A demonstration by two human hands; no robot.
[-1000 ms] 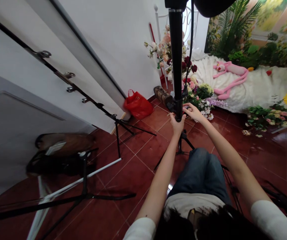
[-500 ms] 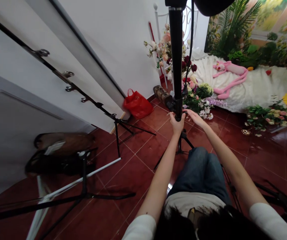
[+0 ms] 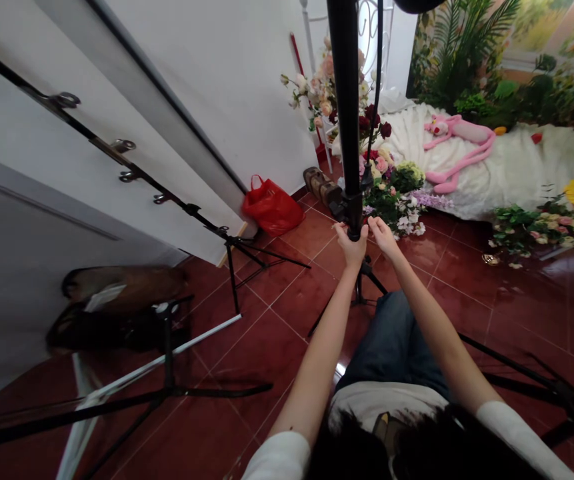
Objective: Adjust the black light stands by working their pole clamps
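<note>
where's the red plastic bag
In the head view, the red plastic bag sits on the tiled floor against the white wall, left of the black stand pole.

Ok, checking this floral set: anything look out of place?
A red plastic bag sits on the tiles by the wall, looking like stray clutter beside the floral set. A small gold object also lies loose on the floor.

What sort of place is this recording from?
Probably a small photo studio: a black light stand rises in front, a garden-print backdrop stands behind a white fur rug, and flowers are laid out as props.
</note>
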